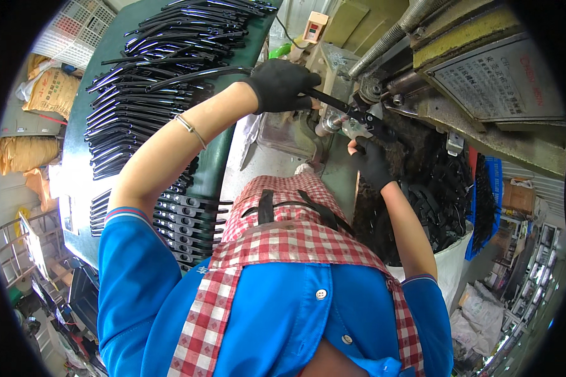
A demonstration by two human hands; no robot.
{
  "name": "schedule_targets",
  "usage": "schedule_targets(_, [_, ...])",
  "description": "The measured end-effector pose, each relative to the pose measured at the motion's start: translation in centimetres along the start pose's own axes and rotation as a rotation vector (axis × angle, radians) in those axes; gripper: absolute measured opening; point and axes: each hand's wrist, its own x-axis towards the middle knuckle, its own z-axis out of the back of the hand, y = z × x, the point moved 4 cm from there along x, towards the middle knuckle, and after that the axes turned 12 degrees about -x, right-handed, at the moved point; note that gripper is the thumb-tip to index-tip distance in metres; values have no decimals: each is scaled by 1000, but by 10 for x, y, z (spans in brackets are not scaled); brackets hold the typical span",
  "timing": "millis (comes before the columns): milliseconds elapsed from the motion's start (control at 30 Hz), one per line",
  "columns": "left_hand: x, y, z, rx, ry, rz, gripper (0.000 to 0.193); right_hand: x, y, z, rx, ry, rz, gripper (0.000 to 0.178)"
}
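Observation:
My left hand [284,87], in a black glove with bare fingertips, is closed round a long black tube [195,74]. One end of the tube reaches back over the stacked black tubes [132,119]. Its other end runs to the metal fixture [329,125] of a machine, where it meets a dark joint piece [378,129]. My right hand [372,164], gloved the same way, is just below that joint with thumb and fingers drawn together. What its fingers grip is partly hidden.
A green table [223,147] on the left carries the tubes and a row of flat black parts with holes [185,220]. At right, a white sack [443,257] holds many black parts beside a blue crate [495,188]. The machine's heavy head [484,69] overhangs the upper right.

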Motion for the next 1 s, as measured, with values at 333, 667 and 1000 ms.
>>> schedule_targets(333, [-9, -35, 7, -89, -116, -61, 27, 75, -47, -6, -517, -283, -1, 29])
schedule_targets(667, [-277, 13, 3, -47, 20, 544, 22, 108, -79, -22, -747, 108, -205, 29])
schedule_targets(1000, [-478, -46, -84, 105, 155, 896, 17, 113, -106, -26, -487, 17, -74, 34])
